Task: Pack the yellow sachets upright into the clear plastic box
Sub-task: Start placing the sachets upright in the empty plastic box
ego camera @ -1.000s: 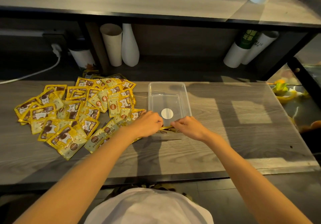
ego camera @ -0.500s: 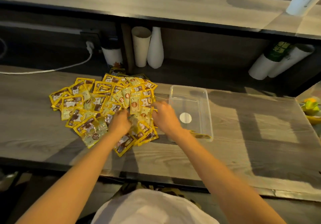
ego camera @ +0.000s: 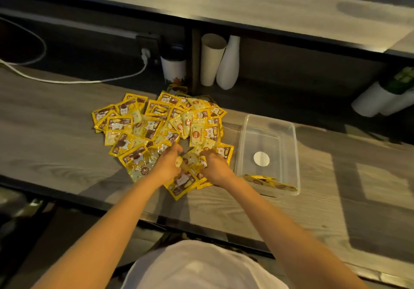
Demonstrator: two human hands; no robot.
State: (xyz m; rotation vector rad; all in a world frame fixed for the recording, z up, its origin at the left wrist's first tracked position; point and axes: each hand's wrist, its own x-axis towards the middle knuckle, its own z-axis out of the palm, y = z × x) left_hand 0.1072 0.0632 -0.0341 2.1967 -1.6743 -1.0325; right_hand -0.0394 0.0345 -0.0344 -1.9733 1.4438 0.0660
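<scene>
1. While most of the yellow sachets lie in a loose overlapping heap just left of the clear plastic box, only a few sachets sit inside it, tucked against the box's near wall. They look to be leaning rather than standing, though the angle is hard to read.
2. By that count the packing seems barely begun: nearly all of the box floor is bare, with a round white sticker showing through it.
3. Both hands work at the heap's near edge, left of the box. The left hand is curled with its fingers closing on one sachet, and the right hand pinches the same sachet's other side; whether either has lifted it clear of the pile cannot be told.
4. Right of the box, the wooden counter is bare, and a clear strip runs between the box and the counter's near edge.
5. Beyond the box the counter ends at a dark recess holding a white vase and paper cups, well apart from the hands.
6. Since the heap nearly touches the box's left wall, the carry into it should be short, and sachets at the heap's near edge could slip toward the counter's front.
</scene>
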